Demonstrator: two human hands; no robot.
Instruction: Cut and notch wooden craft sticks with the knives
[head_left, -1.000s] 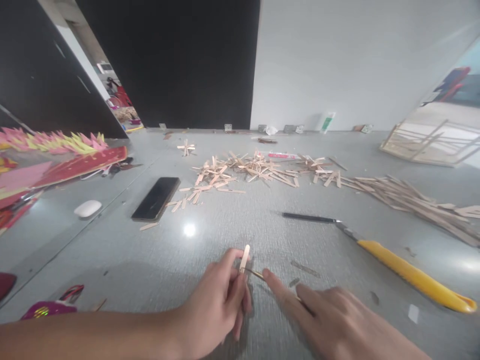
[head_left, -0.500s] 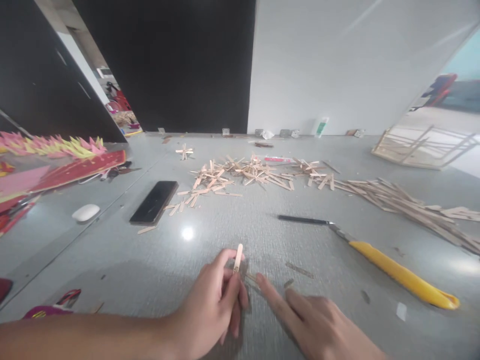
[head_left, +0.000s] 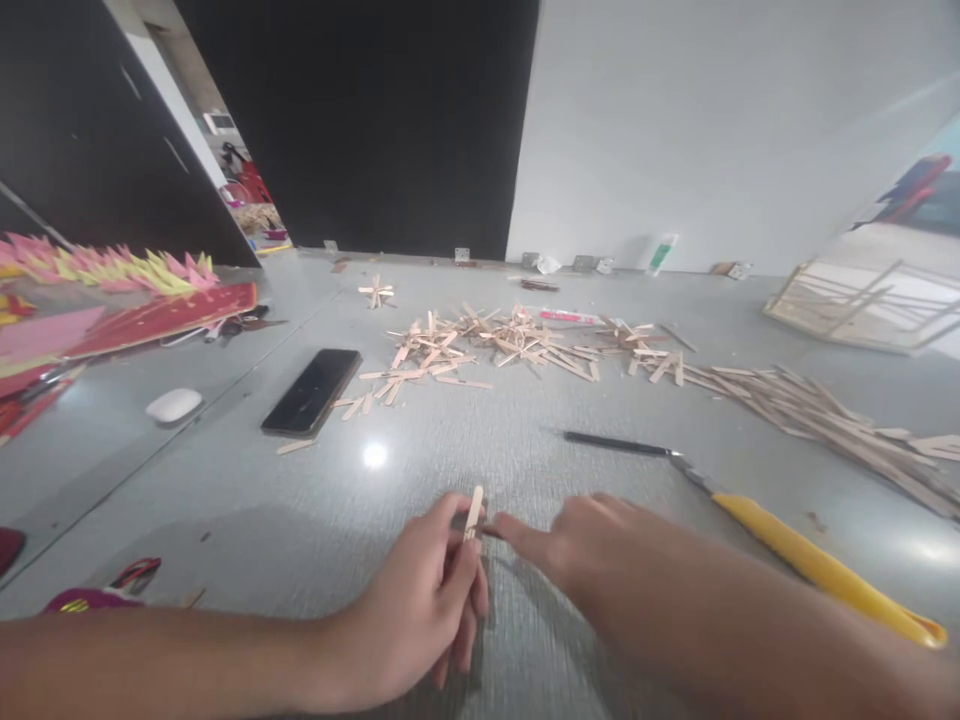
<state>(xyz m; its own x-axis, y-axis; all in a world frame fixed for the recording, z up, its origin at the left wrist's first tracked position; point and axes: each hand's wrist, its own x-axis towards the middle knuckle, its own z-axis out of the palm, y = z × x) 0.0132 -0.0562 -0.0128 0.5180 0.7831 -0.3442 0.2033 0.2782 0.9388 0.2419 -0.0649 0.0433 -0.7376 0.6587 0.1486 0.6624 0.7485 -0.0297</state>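
Note:
Near the bottom middle, my left hand [head_left: 427, 600] pinches a short pale wooden stick [head_left: 475, 508], whose rounded end points up and away. Dark marks show on the stick close to the thumb. Just to its right is my right hand [head_left: 570, 545], palm down, index finger stretched toward the left fingertips. A small brownish piece lies at that fingertip; whether it is gripped is hidden by blur. Beyond both hands spreads a loose pile of small wooden sticks [head_left: 525, 340], several crossed over each other. A small star-shaped stick bundle [head_left: 376, 292] sits behind the pile's left end.
A black phone [head_left: 312, 392] and a white oval case [head_left: 174, 405] lie left. On the right are a thin black-handled tool [head_left: 619, 442], a yellow-handled cutter [head_left: 817, 560], long wooden strips [head_left: 832, 425] and a wooden frame [head_left: 862, 305]. Pink and yellow paper decoration [head_left: 112, 275] stands far left.
My right hand has moved up and slightly left, its forearm now reaching across the lower right. My left hand still holds the stick. The camera view has shifted slightly.

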